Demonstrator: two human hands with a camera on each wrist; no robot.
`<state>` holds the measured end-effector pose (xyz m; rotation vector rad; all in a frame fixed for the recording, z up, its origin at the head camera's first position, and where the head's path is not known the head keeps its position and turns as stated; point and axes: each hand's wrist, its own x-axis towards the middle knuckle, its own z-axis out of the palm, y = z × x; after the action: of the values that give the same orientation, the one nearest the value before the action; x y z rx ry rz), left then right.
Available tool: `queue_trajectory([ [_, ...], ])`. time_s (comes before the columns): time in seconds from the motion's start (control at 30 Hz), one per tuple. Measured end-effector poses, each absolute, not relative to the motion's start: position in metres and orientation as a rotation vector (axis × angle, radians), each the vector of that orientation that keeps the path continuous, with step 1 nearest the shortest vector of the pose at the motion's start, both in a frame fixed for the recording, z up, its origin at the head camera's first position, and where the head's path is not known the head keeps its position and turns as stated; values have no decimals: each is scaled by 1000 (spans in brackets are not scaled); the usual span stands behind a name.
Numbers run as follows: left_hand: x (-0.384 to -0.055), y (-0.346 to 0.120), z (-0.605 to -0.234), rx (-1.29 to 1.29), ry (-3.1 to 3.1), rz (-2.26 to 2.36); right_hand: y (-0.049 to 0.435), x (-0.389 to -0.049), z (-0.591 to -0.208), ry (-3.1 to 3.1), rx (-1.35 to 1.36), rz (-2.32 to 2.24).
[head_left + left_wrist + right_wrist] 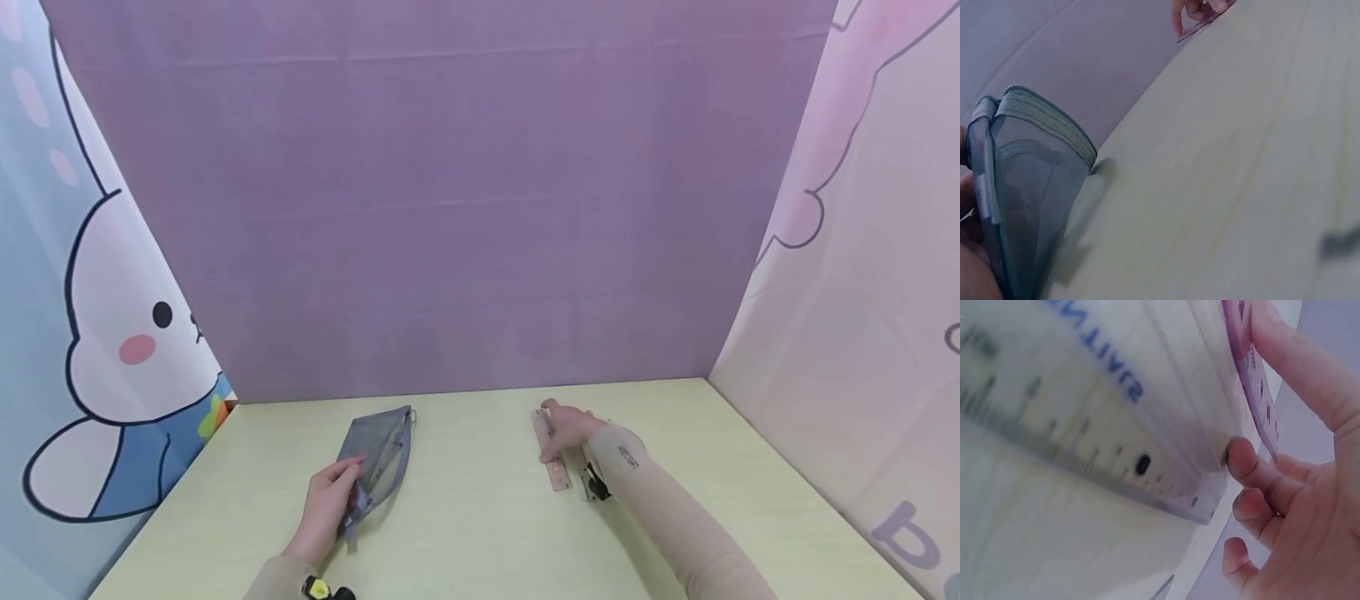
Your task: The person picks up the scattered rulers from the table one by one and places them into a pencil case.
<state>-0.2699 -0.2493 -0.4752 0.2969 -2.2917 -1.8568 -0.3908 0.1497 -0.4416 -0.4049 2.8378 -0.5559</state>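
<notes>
My left hand [330,500] pinches the near side of a grey-blue mesh zip pouch [367,442] over the left of the table. In the left wrist view the pouch [1041,169] stands tilted on its side, its zipped edge up. On the right, my right hand [572,428] pinches a pink ruler [557,473] between thumb and fingers. Beside it is a clear ruler [1116,425] with blue lettering and black marks, mostly hidden by the arm in the head view. The other right fingertips [1250,503] are bent near the clear ruler's end.
The pale wood-look table [465,517] ends at a purple cloth backdrop [465,208]. Printed cartoon panels [127,275] flank it on both sides. A thin pointed corner [1163,587] of another item shows low in the right wrist view.
</notes>
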Motion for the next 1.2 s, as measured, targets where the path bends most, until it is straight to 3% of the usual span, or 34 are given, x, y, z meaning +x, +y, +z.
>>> queue_trajectory([
  [1.2, -269, -248, -474, 274, -2271, -1876, 159, -380, -450, 2497, -327, -1425],
])
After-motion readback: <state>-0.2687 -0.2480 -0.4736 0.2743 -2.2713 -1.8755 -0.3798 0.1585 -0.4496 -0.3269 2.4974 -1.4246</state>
